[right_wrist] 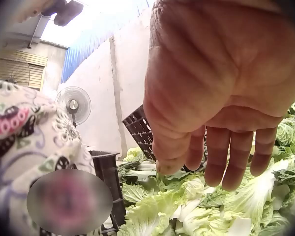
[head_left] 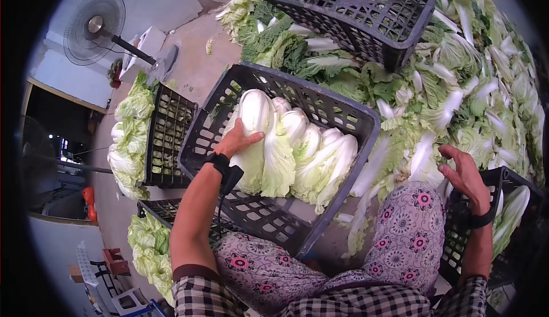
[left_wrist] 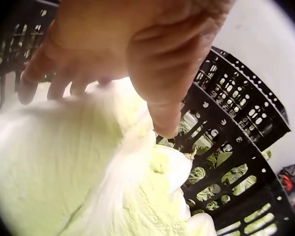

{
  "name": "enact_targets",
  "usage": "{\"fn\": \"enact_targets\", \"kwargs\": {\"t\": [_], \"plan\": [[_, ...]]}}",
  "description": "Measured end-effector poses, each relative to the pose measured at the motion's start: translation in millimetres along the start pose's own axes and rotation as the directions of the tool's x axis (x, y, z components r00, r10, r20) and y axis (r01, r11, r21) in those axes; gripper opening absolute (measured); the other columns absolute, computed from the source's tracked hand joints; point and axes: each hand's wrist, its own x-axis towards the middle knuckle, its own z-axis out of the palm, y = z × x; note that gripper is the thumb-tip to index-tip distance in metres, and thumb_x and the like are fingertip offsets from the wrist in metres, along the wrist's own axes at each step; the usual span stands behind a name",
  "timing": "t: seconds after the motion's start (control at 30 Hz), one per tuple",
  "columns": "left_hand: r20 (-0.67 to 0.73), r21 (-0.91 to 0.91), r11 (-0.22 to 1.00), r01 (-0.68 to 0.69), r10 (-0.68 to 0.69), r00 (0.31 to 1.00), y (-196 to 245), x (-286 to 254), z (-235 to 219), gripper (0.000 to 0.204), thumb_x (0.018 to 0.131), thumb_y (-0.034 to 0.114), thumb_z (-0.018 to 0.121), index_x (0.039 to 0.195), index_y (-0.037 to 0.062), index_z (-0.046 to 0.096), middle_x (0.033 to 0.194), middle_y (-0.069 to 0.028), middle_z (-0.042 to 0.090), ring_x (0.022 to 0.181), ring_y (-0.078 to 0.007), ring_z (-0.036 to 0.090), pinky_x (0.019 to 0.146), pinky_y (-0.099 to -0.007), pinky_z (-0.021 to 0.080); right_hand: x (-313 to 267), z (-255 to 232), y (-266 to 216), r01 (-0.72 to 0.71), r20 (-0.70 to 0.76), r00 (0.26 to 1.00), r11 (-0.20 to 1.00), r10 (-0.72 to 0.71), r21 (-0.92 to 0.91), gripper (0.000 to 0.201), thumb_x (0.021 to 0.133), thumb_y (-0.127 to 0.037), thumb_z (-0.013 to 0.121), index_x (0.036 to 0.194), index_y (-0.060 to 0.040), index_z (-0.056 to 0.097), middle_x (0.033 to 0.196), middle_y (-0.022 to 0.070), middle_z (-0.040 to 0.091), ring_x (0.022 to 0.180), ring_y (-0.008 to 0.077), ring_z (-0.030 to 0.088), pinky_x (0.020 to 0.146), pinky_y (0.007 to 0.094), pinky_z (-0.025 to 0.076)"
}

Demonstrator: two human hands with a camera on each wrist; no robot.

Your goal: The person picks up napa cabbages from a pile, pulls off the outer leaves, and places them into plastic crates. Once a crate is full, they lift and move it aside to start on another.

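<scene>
In the head view, a black plastic crate [head_left: 366, 125] lies tilted before my knees, holding a row of napa cabbages [head_left: 294, 125]. My left hand [head_left: 235, 141] rests on the leftmost napa cabbage [head_left: 255, 108], thumb pointing right across it. Seen from the left wrist, the fingers [left_wrist: 59, 83] lie spread along the cabbage's far side, with the thumb apart from them. My right hand [head_left: 464, 174] is held in the air beside my right knee, its fingers loosely extended and nothing in them. Loose cabbage leaves [right_wrist: 196, 206] lie beyond it in the right wrist view.
A heap of cabbage leaves [head_left: 452, 88] spreads along the right and back, with another black crate [head_left: 354, 25] on it. A crate with cabbages [head_left: 509, 217] stands at my right. More filled crates [head_left: 168, 137] stand left, and a fan [head_left: 94, 28] behind them.
</scene>
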Motion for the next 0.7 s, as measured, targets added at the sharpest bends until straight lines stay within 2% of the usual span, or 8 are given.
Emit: {"fn": "enact_targets", "kwargs": {"t": [0.07, 0.17, 0.27, 0.37, 0.4, 0.47, 0.63, 0.7], "plan": [[-0.112, -0.001, 0.998, -0.062, 0.062, 0.992, -6.5, 9.3, 15.8, 0.103, 0.067, 0.05, 0.076, 0.133, -0.0062, 0.02, 0.12, -0.0279, 0.049, 0.111, -0.0335, 0.052, 0.093, -0.0357, 0.043, 4.9, 5.4, 1.4, -0.024, 0.043, 0.999, 1.0, 0.023, 0.018, 0.044, 0.076, -0.015, 0.062, 0.113, 0.006, 0.053, 0.108, 0.023, 0.06, 0.1, 0.0349, 0.058, 0.089, 0.0384, 0.045], [-0.219, -0.153, 0.986, -0.06, 0.026, 0.975, -22.0, 17.1, 30.8, 0.103, 0.064, 0.046, 0.078, 0.133, -0.0056, 0.021, 0.117, -0.027, 0.053, 0.109, -0.0343, 0.054, 0.093, -0.0358, 0.042, 12.3, 13.9, 2.1, -0.028, 0.097, 0.995, 0.999, 0.025, 0.027, 0.045, 0.078, -0.018, 0.062, 0.114, 0.0054, 0.052, 0.108, 0.0227, 0.06, 0.101, 0.0354, 0.058, 0.089, 0.039, 0.045], [-0.246, -0.151, 0.985, 0.086, -0.122, 0.962, -29.4, 25.2, 38.5, 0.09, 0.065, 0.034, 0.078, 0.131, -0.0036, 0.029, 0.112, -0.0225, 0.057, 0.102, -0.0293, 0.058, 0.088, -0.0347, 0.045, 15.6, 19.0, 0.8, 0.004, 0.104, 0.995, 1.0, -0.006, 0.023, 0.045, 0.079, -0.022, 0.062, 0.115, 0.0048, 0.052, 0.109, 0.0223, 0.059, 0.102, 0.0362, 0.057, 0.088, 0.0398, 0.045], [-0.208, -0.436, 0.898, -0.056, -0.04, 0.977, -37.3, 21.8, 30.6, 0.06, 0.071, 0.018, 0.075, 0.117, -0.005, 0.044, 0.105, -0.0163, 0.06, 0.087, -0.021, 0.062, 0.078, -0.033, 0.05, 11.7, 19.5, 1.8, 0.02, 0.102, 0.995, 1.0, -0.022, 0.021, 0.046, 0.08, -0.024, 0.062, 0.115, 0.0044, 0.052, 0.11, 0.0222, 0.059, 0.102, 0.0369, 0.056, 0.088, 0.0404, 0.045], [-0.26, -0.343, 0.939, -0.012, -0.082, 0.962, -8.9, -3.6, 15.4, 0.049, 0.072, 0.008, 0.071, 0.114, -0.0039, 0.048, 0.103, -0.0149, 0.06, 0.081, -0.0207, 0.062, 0.073, -0.034, 0.052, 10.1, 18.8, 1.7, 0.025, 0.1, 0.995, 0.999, -0.027, 0.022, 0.046, 0.08, -0.024, 0.062, 0.115, 0.0043, 0.052, 0.11, 0.0222, 0.059, 0.103, 0.0372, 0.056, 0.088, 0.0405, 0.045], [-0.206, -0.511, 0.857, -0.071, -0.042, 0.978, -30.1, -5.4, 13.2, 0.047, 0.074, 0.005, 0.068, 0.116, -0.0033, 0.048, 0.104, -0.0143, 0.06, 0.083, -0.021, 0.062, 0.075, -0.0348, 0.052, 4.9, 17.6, 2.6, 0.018, 0.095, 0.995, 1.0, -0.02, 0.02, 0.047, 0.08, -0.025, 0.062, 0.115, 0.0043, 0.052, 0.11, 0.0225, 0.059, 0.103, 0.0372, 0.056, 0.088, 0.0406, 0.045], [-0.187, -0.791, 0.599, -0.128, -0.036, 0.982, -22.7, -54.6, -9.9, 0.046, 0.073, 0.003, 0.066, 0.116, -0.002, 0.05, 0.101, -0.0103, 0.061, 0.084, -0.0175, 0.06, 0.076, -0.033, 0.05, -3.0, 12.5, -1.7, 0.042, 0.09, 0.995, 0.999, -0.045, 0.034, 0.049, 0.081, -0.03, 0.061, 0.115, 0.0044, 0.052, 0.11, 0.023, 0.059, 0.103, 0.0375, 0.056, 0.089, 0.0406, 0.044], [-0.226, -0.783, 0.595, -0.181, -0.001, 0.974, -16.9, -76.6, -21.6, 0.05, 0.074, 0.005, 0.066, 0.12, -0.0004, 0.048, 0.105, -0.009, 0.059, 0.089, -0.0169, 0.059, 0.08, -0.0322, 0.049, -1.8, 10.3, -3.5, 0.054, 0.085, 0.995, 0.998, -0.058, 0.045, 0.051, 0.081, -0.032, 0.06, 0.115, 0.0044, 0.052, 0.11, 0.0231, 0.059, 0.103, 0.0376, 0.055, 0.089, 0.0406, 0.044]]}}
